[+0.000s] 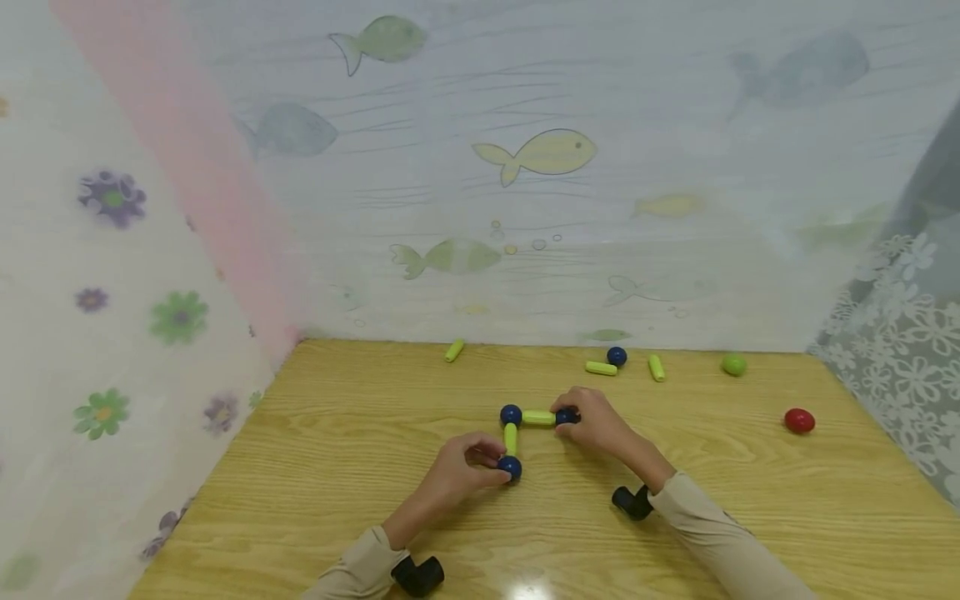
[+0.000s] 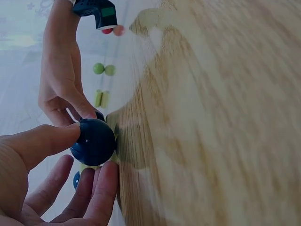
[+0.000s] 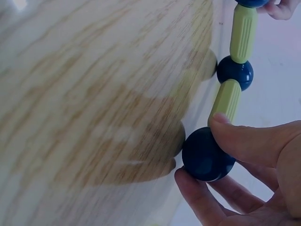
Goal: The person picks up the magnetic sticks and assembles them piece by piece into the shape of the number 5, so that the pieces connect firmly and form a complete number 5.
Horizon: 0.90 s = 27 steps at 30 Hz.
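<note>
Logging two sticks (image 1: 538, 417) joined at corner ball (image 1: 511, 416); left hand (image 1: 461, 465), right hand (image 1: 597, 422) pinch end balls (image 1: 512, 469). Beyond corner ball, I see loose sticks (image 1: 454, 351).

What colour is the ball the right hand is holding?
Dark blue; the ball shows best in the right wrist view, pinched by the right hand.

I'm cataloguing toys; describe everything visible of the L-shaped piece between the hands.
The L-shaped piece consists of three glossy, dark blue balls linked by two ribbed, yellow-green rods, all plastic-looking. It lies on the wood-grained table, one rod running from the corner ball toward the camera, the other off to the right. The left hand holds the ball at the near end; the right hand grips the one at the right end.
</note>
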{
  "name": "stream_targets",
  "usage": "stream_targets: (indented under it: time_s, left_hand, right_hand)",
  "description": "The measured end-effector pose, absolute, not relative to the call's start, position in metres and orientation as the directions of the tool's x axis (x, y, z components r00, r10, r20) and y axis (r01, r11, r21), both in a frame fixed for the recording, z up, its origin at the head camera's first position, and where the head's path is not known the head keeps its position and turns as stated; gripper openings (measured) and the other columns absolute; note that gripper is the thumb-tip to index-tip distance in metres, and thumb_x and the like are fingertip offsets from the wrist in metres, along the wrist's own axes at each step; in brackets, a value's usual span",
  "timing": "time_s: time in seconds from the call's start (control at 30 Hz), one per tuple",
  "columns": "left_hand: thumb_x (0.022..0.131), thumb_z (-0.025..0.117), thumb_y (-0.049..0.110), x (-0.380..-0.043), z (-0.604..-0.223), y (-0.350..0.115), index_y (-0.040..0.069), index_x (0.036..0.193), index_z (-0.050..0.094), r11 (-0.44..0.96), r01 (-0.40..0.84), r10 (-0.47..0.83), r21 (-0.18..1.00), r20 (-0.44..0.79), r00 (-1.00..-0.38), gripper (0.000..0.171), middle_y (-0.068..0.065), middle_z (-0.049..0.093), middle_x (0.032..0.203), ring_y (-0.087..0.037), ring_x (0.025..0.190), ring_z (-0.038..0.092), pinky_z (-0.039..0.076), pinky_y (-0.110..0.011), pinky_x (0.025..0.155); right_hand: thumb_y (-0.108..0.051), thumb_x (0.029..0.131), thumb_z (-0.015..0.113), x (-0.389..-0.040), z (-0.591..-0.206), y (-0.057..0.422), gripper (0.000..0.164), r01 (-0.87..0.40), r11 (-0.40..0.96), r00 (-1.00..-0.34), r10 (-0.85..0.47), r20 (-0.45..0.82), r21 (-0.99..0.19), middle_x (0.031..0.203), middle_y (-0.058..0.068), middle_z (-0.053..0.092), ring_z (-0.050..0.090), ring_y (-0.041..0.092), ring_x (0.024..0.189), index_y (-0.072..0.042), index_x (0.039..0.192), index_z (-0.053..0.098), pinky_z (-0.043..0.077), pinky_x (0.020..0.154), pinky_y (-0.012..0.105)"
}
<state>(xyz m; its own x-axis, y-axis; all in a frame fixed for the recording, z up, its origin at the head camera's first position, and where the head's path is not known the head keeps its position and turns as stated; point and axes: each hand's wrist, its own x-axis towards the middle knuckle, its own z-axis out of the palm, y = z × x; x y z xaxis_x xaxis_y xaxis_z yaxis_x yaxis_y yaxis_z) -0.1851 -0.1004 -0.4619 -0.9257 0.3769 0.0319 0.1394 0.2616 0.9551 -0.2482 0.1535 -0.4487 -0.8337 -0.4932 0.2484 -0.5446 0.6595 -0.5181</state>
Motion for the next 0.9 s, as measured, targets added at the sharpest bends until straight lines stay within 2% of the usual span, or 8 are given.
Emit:
stream_targets:
  time_s: [0.2,0.6,0.9]
  left_hand:
    - [0.079,0.077,0.009,-0.186,-0.462,-0.098,0.001,0.1,0.067,0.28,0.158,0.4,0.947,0.034,-0.916,0.024,-0.009,0.065,0.098,-0.02,0.087,0.061,0.051,-0.023,0.075]
    - [0.08,0.077,0.011,-0.19,-0.462,-0.1,0.004,0.102,0.067,0.255,0.127,0.425,0.959,0.007,-0.905,0.025,-0.007,0.063,0.101,-0.019,0.09,0.061,0.051,-0.025,0.077]
    - [0.08,0.078,0.016,-0.197,-0.465,-0.105,0.01,0.101,0.07,0.293,0.11,0.429,0.95,-0.027,-0.903,0.023,-0.002,0.065,0.1,-0.018,0.09,0.061,0.051,-0.029,0.078]
  right_hand:
    - [-0.004,0.079,0.075,-0.25,-0.449,0.153,0.022,-0.476,0.704,-0.872,-0.455,0.18,-0.527,0.095,0.008,0.065,0.06,0.025,0.089,-0.002,0.101,0.072,0.051,0.078,0.041]
    - [-0.004,0.079,0.076,-0.25,-0.447,0.152,0.022,-0.465,0.707,-0.876,-0.454,0.163,-0.533,0.094,0.008,0.065,0.06,0.024,0.089,-0.003,0.101,0.072,0.052,0.077,0.04]
    - [-0.004,0.079,0.075,-0.25,-0.449,0.153,0.022,-0.469,0.705,-0.875,-0.451,0.173,-0.533,0.094,0.008,0.065,0.06,0.025,0.088,-0.003,0.101,0.072,0.052,0.076,0.04]
